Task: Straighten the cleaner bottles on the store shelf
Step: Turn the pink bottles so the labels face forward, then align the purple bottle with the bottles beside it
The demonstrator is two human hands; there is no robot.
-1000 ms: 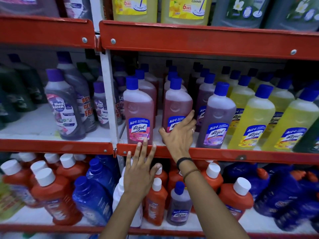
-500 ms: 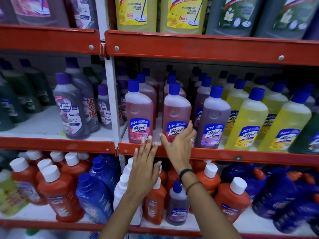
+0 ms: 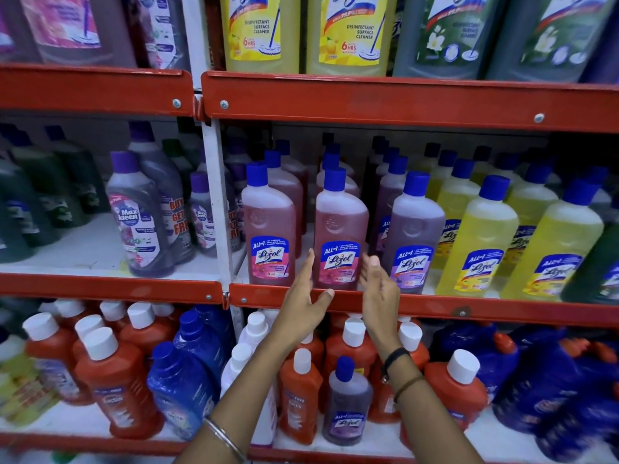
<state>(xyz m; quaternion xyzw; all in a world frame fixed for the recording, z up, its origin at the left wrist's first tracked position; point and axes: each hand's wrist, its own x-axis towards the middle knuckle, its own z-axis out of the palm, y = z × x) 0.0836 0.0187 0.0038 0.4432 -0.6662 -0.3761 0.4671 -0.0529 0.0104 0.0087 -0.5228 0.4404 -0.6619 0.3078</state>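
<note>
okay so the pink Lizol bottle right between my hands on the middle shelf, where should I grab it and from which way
Probably the lower body, around the label. The pink Lizol bottle stands upright at the shelf's front edge, with neighbours behind and beside it, so come straight from the front. Its flat, wide faces suit a palm on each narrow side: left hand and right hand already flank it, both open.

Red metal shelf rails (image 3: pixel 402 98) run across the view in three tiers, fastened with silver screws (image 3: pixel 224 104). A white upright post (image 3: pixel 216 202) divides the shelving into a left and a right bay. The shelf boards (image 3: pixel 83 246) are white and look scuffed. Deep in the middle tier the back is dim and shadowed, while the front edges are evenly lit.
</note>
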